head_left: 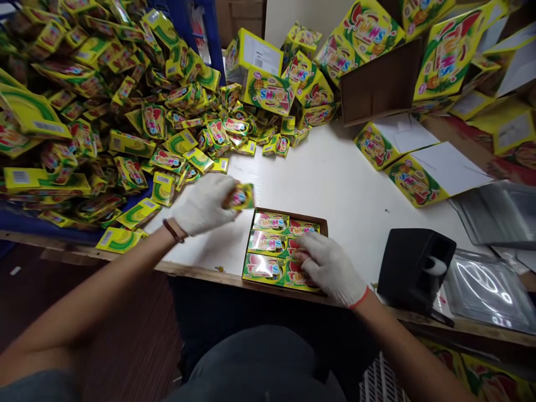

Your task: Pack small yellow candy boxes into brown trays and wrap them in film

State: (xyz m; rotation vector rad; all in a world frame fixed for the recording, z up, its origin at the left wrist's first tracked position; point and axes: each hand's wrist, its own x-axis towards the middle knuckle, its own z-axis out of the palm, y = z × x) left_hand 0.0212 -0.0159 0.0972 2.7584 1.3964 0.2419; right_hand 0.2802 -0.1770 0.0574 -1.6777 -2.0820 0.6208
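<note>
My left hand [206,204], in a white knit glove, grips a small yellow-green candy box [243,197] above the table, left of an open display box [324,228]. Inside that display box lie two columns of small printed TWINS packs [264,243], faces up. My right hand [329,265], gloved in white with a red cuff edge, rests over the right column. Its fingers are bent down against the packs there, and the fingertips are partly hidden, so whether they pinch a pack does not show.
A big heap of loose small candy boxes [138,128] covers the left side. Larger TWINS cartons [268,89] stand at the back and right. A black tape dispenser [412,273] and clear plastic trays [486,290] sit on the right of the white table [310,173].
</note>
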